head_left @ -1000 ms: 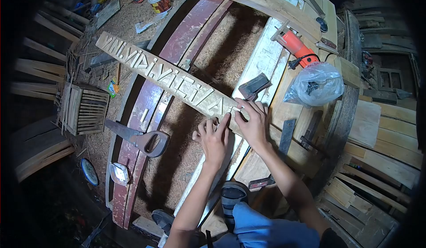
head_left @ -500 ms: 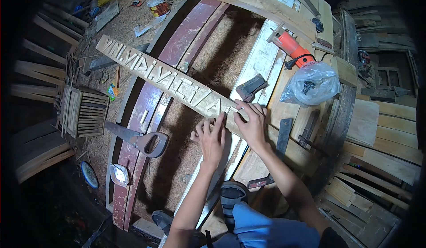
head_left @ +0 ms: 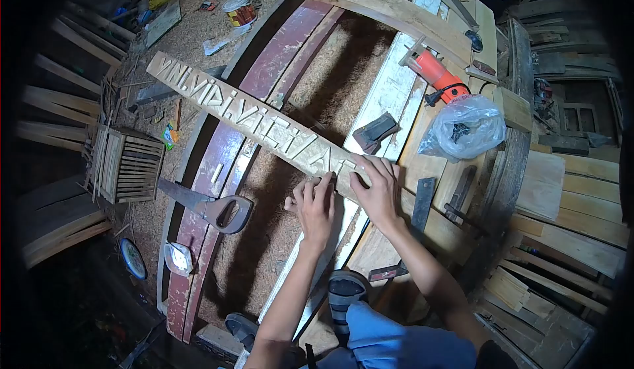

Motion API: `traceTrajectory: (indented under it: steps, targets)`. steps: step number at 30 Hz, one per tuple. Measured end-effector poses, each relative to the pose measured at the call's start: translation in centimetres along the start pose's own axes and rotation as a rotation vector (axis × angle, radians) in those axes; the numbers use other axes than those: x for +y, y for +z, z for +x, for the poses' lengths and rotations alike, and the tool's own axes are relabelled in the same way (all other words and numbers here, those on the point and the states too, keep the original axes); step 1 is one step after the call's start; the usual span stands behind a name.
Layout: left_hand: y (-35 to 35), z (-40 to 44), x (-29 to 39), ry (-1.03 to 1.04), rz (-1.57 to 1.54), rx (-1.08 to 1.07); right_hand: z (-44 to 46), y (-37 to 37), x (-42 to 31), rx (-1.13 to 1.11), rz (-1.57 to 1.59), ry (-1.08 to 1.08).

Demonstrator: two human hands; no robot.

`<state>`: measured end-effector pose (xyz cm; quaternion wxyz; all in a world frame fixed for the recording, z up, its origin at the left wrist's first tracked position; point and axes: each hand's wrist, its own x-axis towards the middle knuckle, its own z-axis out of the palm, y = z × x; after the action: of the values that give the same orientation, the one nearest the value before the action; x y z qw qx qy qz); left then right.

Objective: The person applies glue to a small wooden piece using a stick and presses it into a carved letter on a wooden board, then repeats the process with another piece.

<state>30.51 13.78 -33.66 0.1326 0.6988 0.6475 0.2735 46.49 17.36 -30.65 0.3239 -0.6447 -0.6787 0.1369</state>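
A long wooden board point(head_left: 251, 119) with raised wooden letters lies slantwise across the red and white beams. My left hand point(head_left: 314, 204) rests at the board's lower edge, fingers apart and bent, its index fingertip on the face near the last letters. My right hand point(head_left: 376, 187) is over the board's right end, thumb and index finger close to a small wooden letter piece point(head_left: 345, 165). Whether the fingertips grip that piece is too small to tell. Just above my right hand sits a dark block point(head_left: 375, 132) on the white beam.
A handsaw point(head_left: 211, 207) and a small wood strip point(head_left: 216, 173) lie on the red beam, near a plastic container point(head_left: 178, 258). To the right are a red power tool point(head_left: 436, 72), a plastic bag point(head_left: 462, 129) and a metal blade point(head_left: 423, 204). A slatted crate point(head_left: 132, 164) stands left.
My left index finger has drawn back slightly from the letters. My right hand has shifted a little, its fingers still near the small piece. The board looks almost unmoved.
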Motion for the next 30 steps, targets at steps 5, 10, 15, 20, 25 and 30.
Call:
traceTrajectory:
  steps: [5, 10, 15, 20, 25, 30]
  targets:
    - [0.4, -0.2, -0.3, -0.009, -0.094, 0.093, -0.8, -0.8, -1.4, -0.046, -0.115, -0.151]
    - [0.0, -0.3, -0.1, -0.047, -0.081, 0.082, -1.6, 0.1, -1.3, -0.141, -0.214, -0.230]
    - [0.3, -0.2, -0.3, 0.000, -0.133, 0.086, -2.2, 0.5, -1.5, -0.171, -0.301, -0.242]
    - [-0.3, 0.0, 0.0, 0.019, -0.083, 0.043, -2.2, 0.5, -1.8, -0.176, -0.356, -0.261]
    - [-0.6, 0.2, 0.2, 0.038, -0.051, 0.038, -2.3, 0.7, -1.5, -0.145, -0.302, -0.240]
    - [-0.8, 0.1, 0.1, 0.053, -0.005, -0.016, -1.4, 0.2, -1.2, -0.178, -0.296, -0.210]
